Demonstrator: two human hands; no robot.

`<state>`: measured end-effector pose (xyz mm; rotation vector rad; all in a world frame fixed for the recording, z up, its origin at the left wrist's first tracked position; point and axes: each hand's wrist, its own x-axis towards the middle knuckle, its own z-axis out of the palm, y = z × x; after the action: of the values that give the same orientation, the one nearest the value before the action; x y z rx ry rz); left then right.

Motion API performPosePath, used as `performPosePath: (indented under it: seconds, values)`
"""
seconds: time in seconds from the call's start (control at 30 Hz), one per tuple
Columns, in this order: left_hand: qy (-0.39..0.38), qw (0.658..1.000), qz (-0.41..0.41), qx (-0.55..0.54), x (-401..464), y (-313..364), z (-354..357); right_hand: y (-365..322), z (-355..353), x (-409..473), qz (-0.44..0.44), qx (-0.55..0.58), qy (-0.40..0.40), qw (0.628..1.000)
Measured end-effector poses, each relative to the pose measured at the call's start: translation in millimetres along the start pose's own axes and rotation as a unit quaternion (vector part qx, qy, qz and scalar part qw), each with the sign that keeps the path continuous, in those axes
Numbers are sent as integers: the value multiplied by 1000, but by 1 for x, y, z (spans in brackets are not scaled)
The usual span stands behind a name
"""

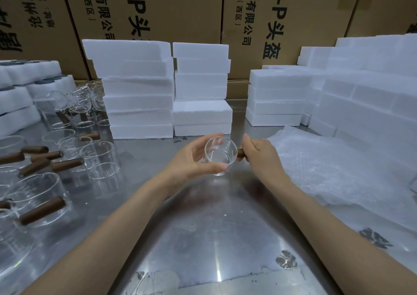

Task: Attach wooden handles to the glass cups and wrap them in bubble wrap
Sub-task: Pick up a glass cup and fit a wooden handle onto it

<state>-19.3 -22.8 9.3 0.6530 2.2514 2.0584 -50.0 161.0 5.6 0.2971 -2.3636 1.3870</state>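
Note:
A clear glass cup (220,153) is held above the metal table (203,227), its mouth tilted toward me. My left hand (194,159) grips it, fingers over the far rim and thumb under the base. My right hand (259,157) is curled round a dark wooden handle (240,152) that sticks out from the cup's right side; most of the handle is hidden in the fist. A sheet of bubble wrap (338,177) lies spread on the table to the right.
Several glass cups with wooden handles (42,209) and loose handles (40,157) crowd the table's left side. White foam blocks (140,91) are stacked behind and at the right (361,96). Cardboard boxes (180,8) form a wall at the back.

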Motion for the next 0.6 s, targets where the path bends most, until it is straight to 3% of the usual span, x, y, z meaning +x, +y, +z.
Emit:
performPosePath:
  seconds: [0.17, 0.4, 0.5, 0.6]
  values:
    - [106, 987, 39, 113, 1, -6, 18, -3, 4, -3, -21, -62, -5, 998]
    - [245, 965, 7, 88, 5, -1, 26, -8, 16, -5, -61, -95, -5, 994]
    - [243, 966, 8, 89, 4, 2, 26, -8, 17, -6, -50, -86, -8, 995]
    - [194, 979, 15, 63, 3, 4, 25, -8, 12, -5, -24, -58, -5, 998]
